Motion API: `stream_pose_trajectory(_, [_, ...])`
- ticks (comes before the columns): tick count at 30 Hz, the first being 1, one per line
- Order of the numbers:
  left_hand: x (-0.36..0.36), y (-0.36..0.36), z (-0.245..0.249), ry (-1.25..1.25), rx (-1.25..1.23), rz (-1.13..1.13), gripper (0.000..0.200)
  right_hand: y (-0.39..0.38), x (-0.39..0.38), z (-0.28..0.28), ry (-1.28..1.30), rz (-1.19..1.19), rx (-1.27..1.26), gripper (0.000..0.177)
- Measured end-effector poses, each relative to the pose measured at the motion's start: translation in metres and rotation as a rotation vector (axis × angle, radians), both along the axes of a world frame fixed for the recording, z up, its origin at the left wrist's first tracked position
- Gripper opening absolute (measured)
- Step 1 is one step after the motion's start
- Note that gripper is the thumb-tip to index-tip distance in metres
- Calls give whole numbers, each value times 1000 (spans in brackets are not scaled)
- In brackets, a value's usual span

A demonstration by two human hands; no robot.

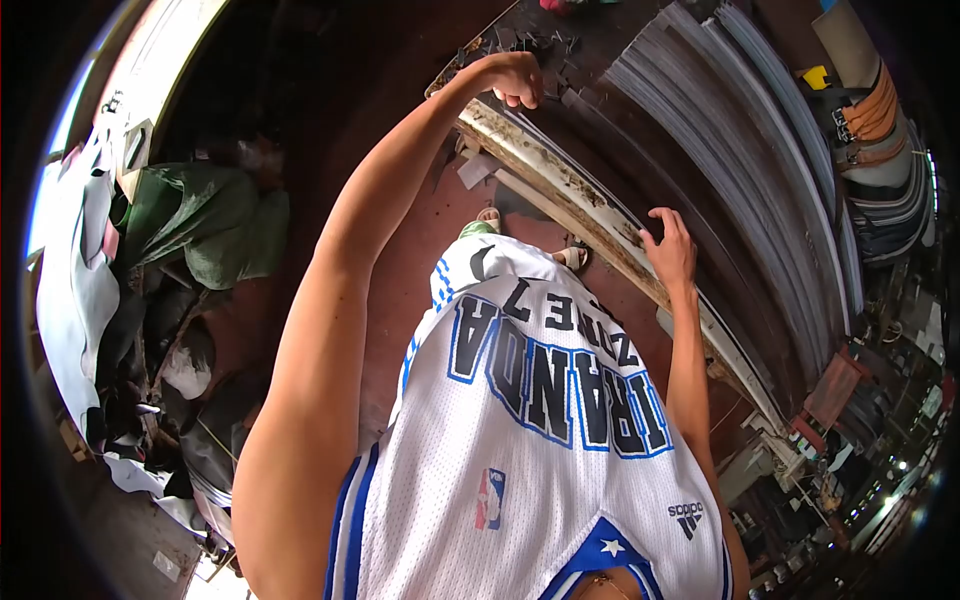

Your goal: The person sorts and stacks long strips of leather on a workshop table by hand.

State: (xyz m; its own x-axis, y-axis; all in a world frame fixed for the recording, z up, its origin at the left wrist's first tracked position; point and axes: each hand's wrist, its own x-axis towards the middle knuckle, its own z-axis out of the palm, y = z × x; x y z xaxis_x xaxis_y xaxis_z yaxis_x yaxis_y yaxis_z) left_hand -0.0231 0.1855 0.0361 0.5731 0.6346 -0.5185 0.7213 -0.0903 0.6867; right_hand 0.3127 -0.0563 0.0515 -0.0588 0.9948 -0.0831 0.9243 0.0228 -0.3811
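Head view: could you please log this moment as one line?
left hand: curled on bench edge by small dark pieces | right hand: open, fingertips on bench edge beside stacked strips

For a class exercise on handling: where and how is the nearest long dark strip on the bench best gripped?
Probably pinch the nearest strip by its outer edge, coming from the bench rim side, where the right hand rests: the strips lie flat, packed side by side, so only that edge looks free.
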Motion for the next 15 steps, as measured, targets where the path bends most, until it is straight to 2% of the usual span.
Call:
stream_pose_trajectory(4, [3,-2,8,-4,-5,-5,24,21,-23,-6,159,62,92,34])
stream_pose_trajectory(8, [2,-3,14,-56,-5,15,22,67,-81,-6,291,135,192,28])
stream_pose_trajectory(15, [3,-8,12,-113,-22,81,20,105,-132,-14,209,206,161,30])
